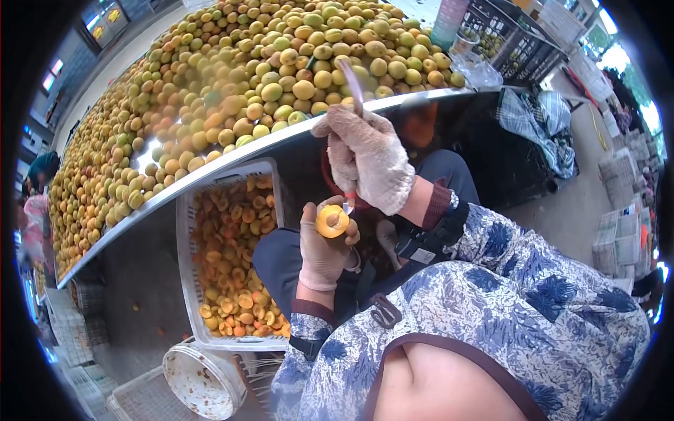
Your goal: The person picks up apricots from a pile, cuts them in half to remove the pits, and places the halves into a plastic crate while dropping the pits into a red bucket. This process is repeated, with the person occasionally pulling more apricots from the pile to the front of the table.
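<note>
In front of my lap, my left hand (324,251), in a thin glove, holds a halved apricot (332,221) with its cut orange face up and the pit in its middle. Just above it, my right hand (371,158), in a thick pale glove, is closed around a slim tool (351,85) with a purplish upper end. The tool's small metal tip points down, right at the edge of the cut apricot. Left of my knees, a white plastic crate (186,245) holds many apricot halves (235,259).
A metal-edged table (168,188) heaped with whole apricots (281,70) stands ahead. A stained white bucket (203,379) is at lower left. A black crate (516,38) and plaid cloth (537,130) are at right. Stacked baskets (618,235) line the far right; another person (38,210) is at far left.
</note>
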### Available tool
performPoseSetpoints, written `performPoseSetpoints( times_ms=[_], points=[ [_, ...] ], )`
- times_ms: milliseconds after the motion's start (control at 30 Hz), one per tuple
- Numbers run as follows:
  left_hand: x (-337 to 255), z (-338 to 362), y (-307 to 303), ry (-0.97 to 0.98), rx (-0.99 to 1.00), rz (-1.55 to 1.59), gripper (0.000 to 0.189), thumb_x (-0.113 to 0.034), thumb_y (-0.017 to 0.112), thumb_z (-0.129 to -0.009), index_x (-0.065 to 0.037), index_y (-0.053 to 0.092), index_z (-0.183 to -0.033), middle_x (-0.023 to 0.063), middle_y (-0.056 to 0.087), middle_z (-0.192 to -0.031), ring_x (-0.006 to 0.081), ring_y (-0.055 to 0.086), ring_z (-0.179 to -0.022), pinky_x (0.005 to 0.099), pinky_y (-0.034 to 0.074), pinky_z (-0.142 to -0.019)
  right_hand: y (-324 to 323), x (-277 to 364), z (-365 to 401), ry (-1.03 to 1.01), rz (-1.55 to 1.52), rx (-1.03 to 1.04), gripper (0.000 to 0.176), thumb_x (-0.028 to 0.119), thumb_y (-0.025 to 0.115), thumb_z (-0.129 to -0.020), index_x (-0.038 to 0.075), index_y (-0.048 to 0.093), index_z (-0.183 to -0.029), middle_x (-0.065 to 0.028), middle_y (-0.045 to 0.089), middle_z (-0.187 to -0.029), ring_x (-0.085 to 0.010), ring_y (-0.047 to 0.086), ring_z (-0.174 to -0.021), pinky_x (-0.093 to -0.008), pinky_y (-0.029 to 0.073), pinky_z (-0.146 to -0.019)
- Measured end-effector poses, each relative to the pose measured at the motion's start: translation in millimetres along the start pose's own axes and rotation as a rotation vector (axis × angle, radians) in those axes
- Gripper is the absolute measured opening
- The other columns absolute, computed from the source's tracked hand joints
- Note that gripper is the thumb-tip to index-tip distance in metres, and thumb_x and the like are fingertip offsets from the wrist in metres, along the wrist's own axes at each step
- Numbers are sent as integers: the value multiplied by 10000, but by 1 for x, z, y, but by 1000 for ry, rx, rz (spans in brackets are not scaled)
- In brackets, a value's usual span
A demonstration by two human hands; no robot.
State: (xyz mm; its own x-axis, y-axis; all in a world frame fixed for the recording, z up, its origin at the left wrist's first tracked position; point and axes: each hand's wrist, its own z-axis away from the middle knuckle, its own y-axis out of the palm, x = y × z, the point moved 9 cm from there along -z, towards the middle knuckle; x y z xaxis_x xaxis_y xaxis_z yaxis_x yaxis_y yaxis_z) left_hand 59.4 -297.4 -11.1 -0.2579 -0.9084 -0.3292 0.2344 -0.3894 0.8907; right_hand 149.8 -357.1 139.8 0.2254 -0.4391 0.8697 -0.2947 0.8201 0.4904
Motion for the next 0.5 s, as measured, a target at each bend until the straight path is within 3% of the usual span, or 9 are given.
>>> performPoseSetpoints(
  times_ms=[300, 500],
  points=[
    [18, 0, 5, -105, 35, -95, 508, -595, 424, -970, -109, 506, -1095, 116, 592, -962, 210, 531, -608, 320, 415, -515, -9, -4, 9, -18, -103, -31, 311, 310, 577, -995, 57, 622, -820, 18, 452, -527, -85, 400, -371, -246, 299, -354],
    [25, 7, 23, -42, -37, -64, 441, -494, 414, -988, -99, 500, -1165, 134, 595, -976, 251, 577, -728, 331, 454, -557, -22, 6, 15, -63, -64, -23, 287, 296, 604, -988, 64, 624, -820, 33, 491, -557, -53, 424, -405, -220, 305, -371]
  ],
)
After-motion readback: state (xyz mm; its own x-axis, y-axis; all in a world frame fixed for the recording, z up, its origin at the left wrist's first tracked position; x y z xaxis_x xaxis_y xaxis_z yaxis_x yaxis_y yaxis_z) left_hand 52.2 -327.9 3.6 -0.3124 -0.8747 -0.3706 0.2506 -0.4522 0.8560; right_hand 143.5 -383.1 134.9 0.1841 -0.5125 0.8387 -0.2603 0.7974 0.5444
